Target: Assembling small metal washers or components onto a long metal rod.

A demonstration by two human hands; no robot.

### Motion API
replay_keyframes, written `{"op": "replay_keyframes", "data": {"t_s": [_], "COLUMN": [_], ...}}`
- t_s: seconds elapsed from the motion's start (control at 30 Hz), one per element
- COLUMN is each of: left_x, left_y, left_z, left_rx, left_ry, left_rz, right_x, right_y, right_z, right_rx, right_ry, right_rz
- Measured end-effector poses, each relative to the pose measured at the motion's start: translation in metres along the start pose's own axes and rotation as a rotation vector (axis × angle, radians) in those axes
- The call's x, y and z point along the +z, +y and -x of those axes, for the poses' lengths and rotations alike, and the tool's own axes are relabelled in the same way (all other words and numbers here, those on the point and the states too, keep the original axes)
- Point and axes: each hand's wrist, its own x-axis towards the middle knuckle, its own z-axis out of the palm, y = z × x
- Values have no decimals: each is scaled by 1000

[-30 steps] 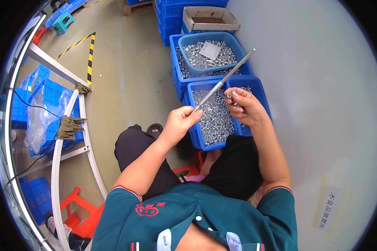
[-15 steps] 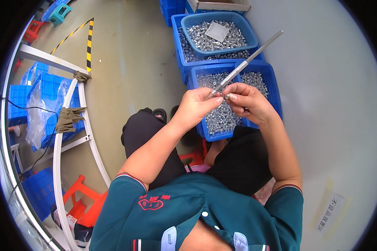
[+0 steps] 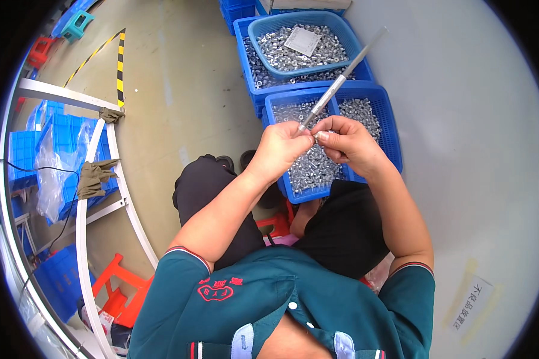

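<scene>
A small square grey-white card [image 3: 302, 40] lies tilted on top of the metal parts in the oval blue basket [image 3: 263, 33] at the top of the view. On the pale grey floor at lower right, a white rectangular paper label [image 3: 474, 302] with dark characters lies at a slant, with a strip of yellowish tape [image 3: 464, 277] just beside it. A clear plastic bag [image 3: 53, 173] hangs over the blue crates at left.

To my left, a curved white metal frame [image 3: 111, 197] carries an olive-green cloth glove [image 3: 94, 178], beside stacked blue plastic crates [image 3: 27, 149] under clear plastic wrap. Yellow-and-black hazard tape [image 3: 121, 69] marks the grey concrete floor [image 3: 179, 90]. An orange plastic stool [image 3: 117, 287] stands near my knee.
</scene>
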Motion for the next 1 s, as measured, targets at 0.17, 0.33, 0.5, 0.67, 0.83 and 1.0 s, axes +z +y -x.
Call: {"op": "replay_keyframes", "data": {"t_s": [0.17, 0.33, 0.5, 0.67, 0.83, 1.0], "left_x": [-2, -4, -6, -8, -12, -17], "left_y": [4, 3, -12, -19, -20, -20], "left_z": [-1, 0, -7, -5, 1, 14], "left_rx": [-8, 2, 84, 126, 153, 115], "left_ry": [2, 6, 33, -34, -9, -45], "left_rz": [102, 29, -39, -192, -338, -425], "right_x": [-12, -21, -26, -34, -58, -72], "right_y": [-2, -5, -9, -12, -18, -23], "right_z": [0, 1, 3, 6, 14, 25], "right_rx": [19, 39, 28, -55, -148, -322], "right_ry": [-36, -21, -38, -36, 118, 222], "right_rz": [-196, -252, -308, -467, -543, -647]}}
